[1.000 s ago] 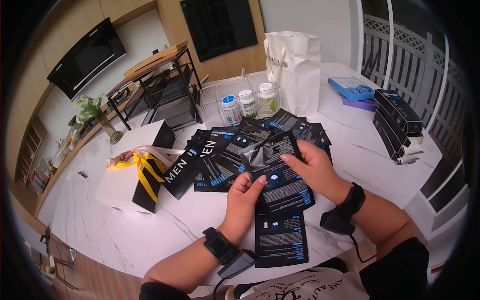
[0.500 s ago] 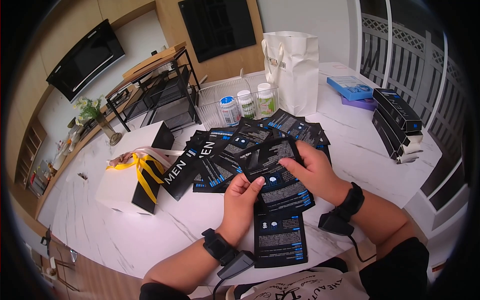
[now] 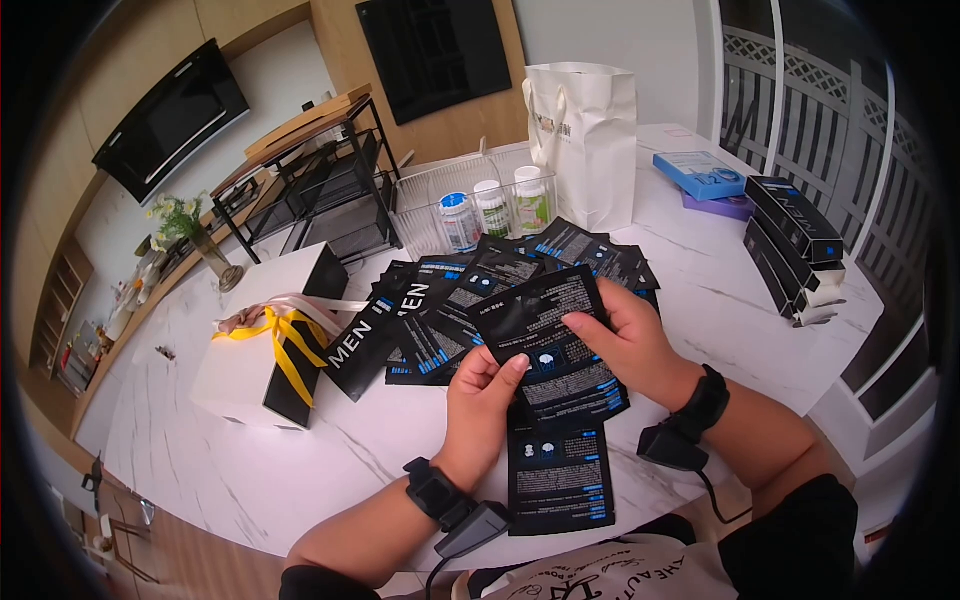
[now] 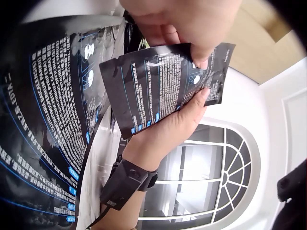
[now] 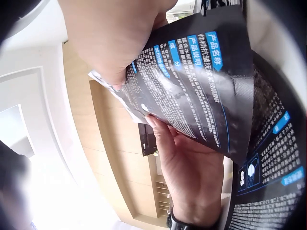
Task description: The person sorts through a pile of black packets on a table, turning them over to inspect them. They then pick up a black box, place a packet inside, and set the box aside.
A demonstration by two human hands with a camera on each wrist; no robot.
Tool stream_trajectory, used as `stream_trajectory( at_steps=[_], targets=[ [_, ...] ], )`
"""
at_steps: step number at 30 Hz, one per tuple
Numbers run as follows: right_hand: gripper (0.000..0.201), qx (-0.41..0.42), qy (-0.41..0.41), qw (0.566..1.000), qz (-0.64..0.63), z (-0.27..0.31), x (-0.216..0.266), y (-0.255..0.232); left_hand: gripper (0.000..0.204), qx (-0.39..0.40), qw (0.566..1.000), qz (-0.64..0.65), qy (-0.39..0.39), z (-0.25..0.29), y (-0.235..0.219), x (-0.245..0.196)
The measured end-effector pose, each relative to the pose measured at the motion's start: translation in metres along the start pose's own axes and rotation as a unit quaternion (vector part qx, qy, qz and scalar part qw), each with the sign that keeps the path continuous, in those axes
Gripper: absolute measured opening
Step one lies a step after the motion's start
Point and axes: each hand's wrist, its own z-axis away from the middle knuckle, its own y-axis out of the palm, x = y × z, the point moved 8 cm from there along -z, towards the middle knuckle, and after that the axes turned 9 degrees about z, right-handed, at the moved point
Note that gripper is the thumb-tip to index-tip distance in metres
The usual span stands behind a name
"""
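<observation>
Both hands hold one black sachet (image 3: 550,345) with white and blue print, its printed face up, over the table. The left hand (image 3: 482,405) pinches its left edge, thumb on top. On the upper right side the right hand (image 3: 640,345) grips it, the thumb lying across the print. Below it a second black sachet (image 3: 560,480) lies at the table's near edge. Behind the hands spreads a pile of similar sachets (image 3: 440,340), some lettered MEN. In the left wrist view the held sachet (image 4: 148,86) is between both thumbs and fingers; the right wrist view shows the same sachet (image 5: 192,81) close up.
A white and black box (image 3: 255,370) with yellow and pink ribbons stands left. Behind the pile are a clear bin (image 3: 420,215) with bottles, a white paper bag (image 3: 595,150) and a black rack (image 3: 370,180). At right lie blue and purple boxes (image 3: 700,175) and black MEN boxes (image 3: 800,235).
The held sachet's upper part, creased and shiny a second ago, now looks flatter with its print showing. Both hands keep nearly the same place and grip.
</observation>
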Motion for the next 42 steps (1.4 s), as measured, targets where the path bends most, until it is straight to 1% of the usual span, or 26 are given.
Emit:
stream_trajectory(
  at_steps=[1, 3, 4, 6, 7, 9, 10, 11, 13, 14, 16, 17, 19, 20, 21, 23, 24, 26, 28, 31, 33, 35, 39, 40, 41, 42],
  targets=[
    [0.018, 0.000, 0.000, 1.000, 0.000, 0.001, 0.002, -0.001, 0.010, 0.000, 1.000, 0.000, 0.000, 0.000, 0.001, -0.001],
    [0.017, 0.054, 0.058, 0.994, -0.081, 0.003, -0.002, 0.007, 0.011, -0.008, 0.999, 0.027, 0.036, -0.001, 0.002, -0.007],
    [0.017, 0.055, 0.058, 0.993, -0.081, 0.003, -0.001, 0.008, 0.011, -0.009, 0.999, 0.027, 0.036, -0.001, 0.001, -0.007],
    [0.016, 0.069, 0.042, 0.997, -0.019, 0.002, 0.002, 0.012, 0.013, -0.016, 0.998, 0.051, 0.024, -0.002, -0.002, -0.006],
    [0.016, 0.069, 0.041, 0.997, -0.020, 0.002, -0.002, 0.011, 0.013, -0.017, 0.998, 0.051, 0.024, -0.002, -0.002, -0.006],
    [0.016, 0.036, 0.050, 0.996, 0.068, 0.001, -0.016, 0.003, 0.014, -0.009, 0.999, 0.044, 0.014, -0.002, 0.001, -0.003],
    [0.015, 0.016, 0.040, 0.998, 0.042, -0.001, -0.010, 0.000, 0.014, -0.009, 0.999, 0.044, 0.014, -0.002, 0.000, -0.002],
    [0.015, 0.016, 0.040, 0.998, 0.042, -0.002, -0.006, 0.002, 0.011, -0.003, 0.999, 0.032, 0.003, -0.003, 0.000, 0.001],
    [0.016, -0.012, 0.030, 0.999, -0.019, -0.004, 0.002, 0.001, 0.007, 0.011, 1.000, 0.008, -0.019, -0.003, 0.000, 0.006],
    [0.016, -0.012, 0.030, 0.999, -0.019, -0.002, 0.002, 0.000, 0.005, 0.001, 1.000, 0.004, -0.018, -0.003, -0.001, 0.006],
    [0.017, 0.051, 0.033, 0.998, -0.017, 0.003, 0.001, 0.007, 0.005, 0.004, 1.000, 0.001, -0.018, -0.003, -0.005, 0.008],
    [0.017, 0.051, 0.033, 0.998, -0.017, 0.003, 0.004, 0.008, 0.005, 0.007, 1.000, -0.002, -0.018, -0.004, -0.007, 0.009],
    [0.018, 0.051, -0.023, 0.998, 0.003, 0.003, 0.022, 0.010, 0.005, 0.004, 1.000, -0.004, -0.019, -0.003, -0.008, 0.009],
    [0.019, 0.068, 0.023, 0.996, 0.045, 0.005, 0.012, 0.006, 0.006, 0.000, 1.000, -0.006, -0.020, -0.003, -0.008, 0.009],
    [0.019, 0.067, 0.023, 0.996, 0.045, 0.003, 0.008, 0.005, 0.006, 0.001, 1.000, -0.006, -0.021, -0.002, -0.006, 0.008],
    [0.019, 0.014, 0.009, 0.997, 0.080, -0.002, 0.003, -0.004, 0.006, 0.003, 1.000, -0.016, -0.019, 0.000, 0.000, 0.005],
    [0.020, -0.007, -0.017, 0.997, 0.072, -0.003, 0.008, -0.004, 0.006, 0.003, 1.000, -0.016, -0.020, 0.000, 0.002, 0.005],
    [0.020, 0.003, -0.010, 0.997, 0.074, 0.000, 0.008, -0.003, 0.005, -0.015, 1.000, -0.011, -0.012, 0.001, 0.002, 0.003],
    [0.021, 0.015, -0.003, 0.997, 0.076, 0.002, 0.011, -0.001, 0.006, -0.007, 1.000, -0.013, -0.010, -0.001, -0.004, 0.005],
    [0.021, 0.037, -0.019, 0.998, 0.050, 0.004, 0.022, 0.004, 0.006, -0.002, 1.000, -0.026, -0.014, -0.001, -0.006, 0.005],
    [0.021, 0.026, 0.001, 0.994, 0.109, 0.003, 0.015, -0.002, 0.006, -0.005, 0.999, -0.037, -0.020, 0.000, -0.005, 0.005],
    [0.022, 0.006, -0.001, 0.995, 0.103, -0.001, 0.008, -0.004, 0.006, 0.041, 0.999, -0.029, -0.013, 0.001, 0.002, 0.003],
    [0.021, -0.027, 0.010, 0.999, 0.031, -0.002, 0.001, -0.006, 0.009, 0.022, 0.999, -0.011, -0.025, 0.004, 0.011, 0.000],
    [0.020, -0.040, 0.016, 0.999, 0.000, -0.002, -0.001, -0.008, 0.011, 0.038, 0.998, -0.008, -0.040, 0.003, 0.013, 0.003],
    [0.020, -0.040, 0.015, 0.999, 0.000, -0.003, -0.001, -0.008, 0.013, 0.055, 0.997, -0.005, -0.054, 0.003, 0.015, 0.006],
    [0.021, -0.043, 0.032, 0.997, -0.048, -0.005, -0.003, -0.009, 0.014, 0.031, 0.993, -0.062, -0.100, 0.006, 0.010, 0.011]
  ],
)
